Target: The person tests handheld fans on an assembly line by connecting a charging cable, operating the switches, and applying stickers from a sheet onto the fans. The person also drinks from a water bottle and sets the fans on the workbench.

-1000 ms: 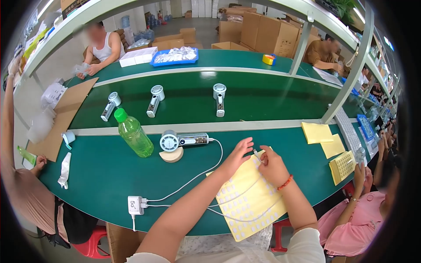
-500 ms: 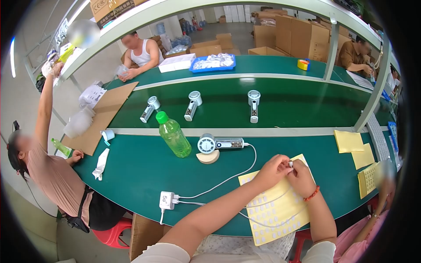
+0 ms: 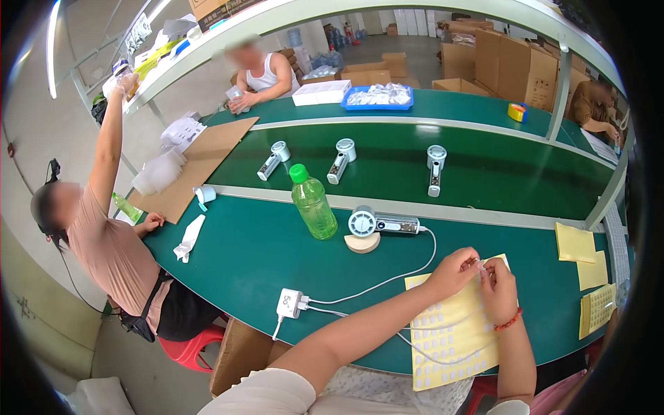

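Both hands meet above a yellow sheet [image 3: 436,353] dotted with small pale stickers. My left hand [image 3: 456,270] is closed, fingertips pinched near the end of a white cable. My right hand [image 3: 499,287], with a red bracelet at the wrist, pinches the white cable end. Whatever sits between the left fingertips is too small to name. Two cables run from a white charger [image 3: 288,303]; one reaches a handheld fan [image 3: 387,224] that leans on a round beige block [image 3: 362,242]. A green bottle [image 3: 313,207] stands left of the fan.
Three more fans [image 3: 436,169] lie on the strip behind the metal rail. Yellow sheets [image 3: 575,243] lie at right. At left are a crumpled white wrapper [image 3: 189,238], cardboard [image 3: 200,166] and a person [image 3: 117,256] reaching up to the shelf. Two people sit across the table.
The view has swung left. My left hand, first open and apart from my right, has come to it and closed at the cable end. The person at left keeps an arm raised.
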The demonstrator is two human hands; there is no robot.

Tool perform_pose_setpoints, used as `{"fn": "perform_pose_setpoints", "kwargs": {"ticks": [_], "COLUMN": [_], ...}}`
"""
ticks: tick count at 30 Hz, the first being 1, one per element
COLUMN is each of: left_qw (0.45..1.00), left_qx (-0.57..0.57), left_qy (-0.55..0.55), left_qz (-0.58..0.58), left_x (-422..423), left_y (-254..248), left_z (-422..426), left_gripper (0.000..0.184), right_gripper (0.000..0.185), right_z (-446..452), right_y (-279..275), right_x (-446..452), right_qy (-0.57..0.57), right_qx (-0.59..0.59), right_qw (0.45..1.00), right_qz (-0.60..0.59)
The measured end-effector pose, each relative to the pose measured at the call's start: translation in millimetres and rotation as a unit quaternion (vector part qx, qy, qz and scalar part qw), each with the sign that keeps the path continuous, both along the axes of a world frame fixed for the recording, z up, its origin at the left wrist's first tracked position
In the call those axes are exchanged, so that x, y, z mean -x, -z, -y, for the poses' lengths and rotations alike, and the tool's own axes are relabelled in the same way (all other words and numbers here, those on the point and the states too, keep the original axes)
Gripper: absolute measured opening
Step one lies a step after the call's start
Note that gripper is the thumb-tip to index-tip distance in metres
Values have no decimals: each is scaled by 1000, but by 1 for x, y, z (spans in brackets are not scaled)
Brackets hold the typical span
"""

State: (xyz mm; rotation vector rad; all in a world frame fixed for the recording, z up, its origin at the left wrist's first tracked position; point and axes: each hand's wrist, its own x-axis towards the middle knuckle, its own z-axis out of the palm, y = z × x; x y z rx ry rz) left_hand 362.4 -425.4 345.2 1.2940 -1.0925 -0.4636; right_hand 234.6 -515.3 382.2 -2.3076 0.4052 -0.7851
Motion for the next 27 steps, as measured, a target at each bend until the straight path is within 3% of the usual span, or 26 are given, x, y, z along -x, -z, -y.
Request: {"fn": "perform_pose_setpoints", "kwargs": {"ticks": [2,5,14,27], "left_qw": [999,997,996,993], "left_qx": [22,-6,-34,-33], "left_qy": [-24,-18,15,39], "left_qz": [22,-77,-82,-103], "left_x": [1,2,-4,-6], "left_y": [-2,-6,6,1], "left_z": [0,0,3,-1], "left_gripper": [11,10,10,15], "right_gripper": [8,7,16,11], "right_z": [1,1,-3,-3], "right_y": [2,-2,0,2], "right_x": [0,1,-2,-1], "right_qy": [-15,-15,2,-19], "right_qx": [25,35,32,34], "right_qw": [999,999,999,999], "right_qz": [14,-1,33,14]}}
